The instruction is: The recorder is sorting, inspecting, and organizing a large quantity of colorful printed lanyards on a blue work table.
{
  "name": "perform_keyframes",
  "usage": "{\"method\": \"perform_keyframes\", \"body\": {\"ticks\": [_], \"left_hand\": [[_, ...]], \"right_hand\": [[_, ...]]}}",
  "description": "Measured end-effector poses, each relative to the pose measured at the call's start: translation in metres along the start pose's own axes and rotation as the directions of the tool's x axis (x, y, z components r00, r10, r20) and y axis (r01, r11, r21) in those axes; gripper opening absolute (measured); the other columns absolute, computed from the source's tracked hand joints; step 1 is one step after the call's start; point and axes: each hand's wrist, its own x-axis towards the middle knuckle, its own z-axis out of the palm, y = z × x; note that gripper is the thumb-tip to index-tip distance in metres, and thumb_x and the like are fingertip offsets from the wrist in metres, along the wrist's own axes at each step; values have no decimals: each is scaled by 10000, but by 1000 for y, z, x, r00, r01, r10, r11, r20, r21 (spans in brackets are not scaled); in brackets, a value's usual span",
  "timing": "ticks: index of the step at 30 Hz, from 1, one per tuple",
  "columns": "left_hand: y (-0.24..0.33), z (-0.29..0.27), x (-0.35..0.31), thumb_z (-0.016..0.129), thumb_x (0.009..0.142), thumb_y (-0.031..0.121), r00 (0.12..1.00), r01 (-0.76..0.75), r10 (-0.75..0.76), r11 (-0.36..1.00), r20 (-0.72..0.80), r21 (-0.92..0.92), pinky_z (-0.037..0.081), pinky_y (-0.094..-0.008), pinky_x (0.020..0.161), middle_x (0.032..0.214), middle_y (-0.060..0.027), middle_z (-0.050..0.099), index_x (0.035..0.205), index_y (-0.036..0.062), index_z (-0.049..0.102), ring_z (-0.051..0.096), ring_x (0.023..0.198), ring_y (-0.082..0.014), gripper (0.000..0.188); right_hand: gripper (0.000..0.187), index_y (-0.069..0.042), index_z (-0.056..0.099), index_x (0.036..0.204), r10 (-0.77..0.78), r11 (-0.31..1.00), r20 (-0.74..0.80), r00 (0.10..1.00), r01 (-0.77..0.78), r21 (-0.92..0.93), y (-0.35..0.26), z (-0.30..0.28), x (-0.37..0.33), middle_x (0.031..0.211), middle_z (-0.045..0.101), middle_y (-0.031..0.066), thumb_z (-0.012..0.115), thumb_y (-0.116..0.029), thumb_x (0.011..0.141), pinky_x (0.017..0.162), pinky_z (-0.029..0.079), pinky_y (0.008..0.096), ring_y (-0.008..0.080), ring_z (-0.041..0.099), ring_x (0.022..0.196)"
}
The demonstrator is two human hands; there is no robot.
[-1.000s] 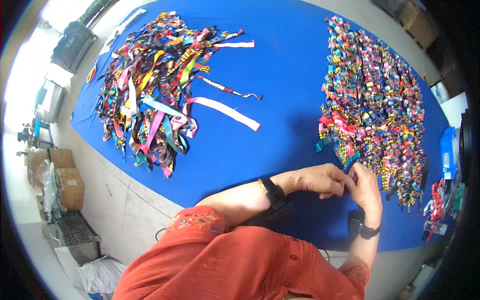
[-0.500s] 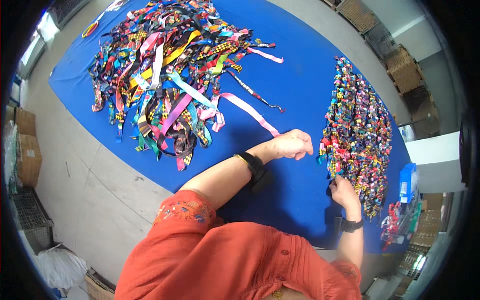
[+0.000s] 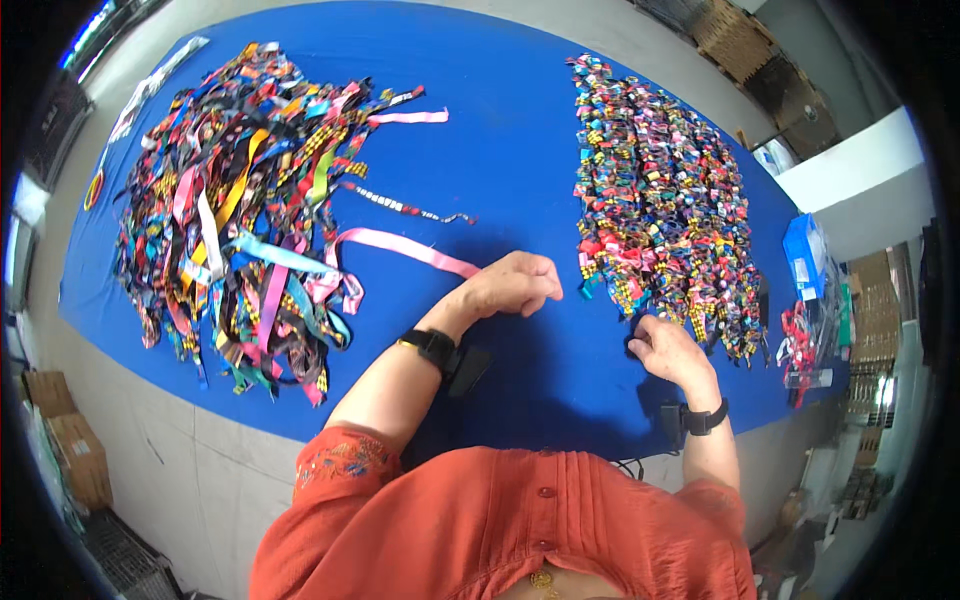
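My left hand [image 3: 515, 284] is closed over the blue-covered table, its fingers curled inward; whatever they may hold is hidden. A pink ribbon [image 3: 410, 248] runs from the big loose heap of colourful ribbons [image 3: 225, 205] on the left and disappears behind this hand. My right hand [image 3: 672, 352] is at the near end of a long bundle of small multicoloured ribbon pieces [image 3: 660, 190]. Its thumb and fingers are pinched together just below a yellow-and-black checked ribbon end [image 3: 628, 294]. What lies between them is too small to make out.
The blue cloth [image 3: 490, 170] covers the table. A thin patterned strap [image 3: 400, 205] sticks out of the heap. At the right edge are a blue box [image 3: 803, 257] and red strips in clear plastic [image 3: 797, 345]. Cardboard boxes [image 3: 75, 440] stand on the floor at left.
The whole view has shifted, so table, heap and bundle sit further left in the picture. Both hands stay close to the same ribbons, fingers still curled.
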Motion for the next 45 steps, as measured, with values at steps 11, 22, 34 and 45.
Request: {"method": "perform_keyframes", "body": {"ticks": [11,22,34,45], "left_hand": [[-4,2,3,655,895,133,984,37,-39,999,176,14,360,-247,492,616,3,569,854,50,684,518,532,-77,97],[2,-3,0,686,810,171,984,-34,8,989,178,142,359,-287,483,565,-6,566,683,38,623,538,520,-95,195],[0,-4,0,713,789,159,990,18,-24,999,138,41,334,-282,462,564,-14,577,680,51,641,527,498,-99,170],[-7,-6,4,722,806,154,991,62,-63,998,120,16,310,-257,432,570,-6,580,735,66,666,504,467,-80,127]], "right_hand": [[144,-33,601,916,-461,867,-175,870,484,120,-89,-23,55,822,642,168,594,-173,947,716,519,467,383,654,810],[274,-5,588,1006,-536,842,131,834,518,151,-102,-8,128,1006,614,183,692,-151,798,833,501,435,395,611,1001],[182,-11,623,985,-542,839,177,821,518,167,-100,-4,144,996,655,200,599,-73,816,883,492,446,408,609,1029],[237,-41,661,1017,-507,862,222,833,484,152,-106,-8,143,1037,683,189,675,-180,826,891,513,446,392,638,1041]]}}
